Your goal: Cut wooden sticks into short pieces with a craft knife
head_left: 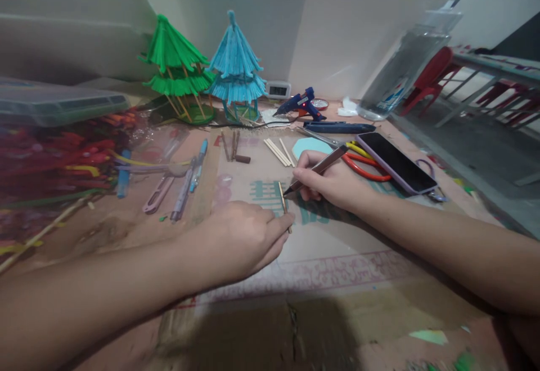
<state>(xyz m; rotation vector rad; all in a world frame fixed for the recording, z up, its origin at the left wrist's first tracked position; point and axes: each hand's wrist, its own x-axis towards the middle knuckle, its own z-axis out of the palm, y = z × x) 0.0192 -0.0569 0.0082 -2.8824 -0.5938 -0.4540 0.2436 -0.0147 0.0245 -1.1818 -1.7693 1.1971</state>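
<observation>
My left hand [248, 236] rests low over the printed sheet, its fingers closed on the near end of a thin wooden stick [282, 195]. In my right hand [323, 182] is a dark brown marker [323, 166], its tip touching or very near the stick's side. Beyond them lie several pale sticks [276, 152] beside a light blue octagonal piece [312, 148]. Some brown sticks [233, 146] and a brown marker cap [242, 159] sit to the left of the pale ones.
Green [172, 50] and blue [234, 56] pagoda models stand at the back, near a glue gun [301, 103]. Right are a phone [396, 162], orange-handled scissors [367, 167] and a large bottle [388, 72]. Pens [183, 191] and red craft stems [63, 162] lie left.
</observation>
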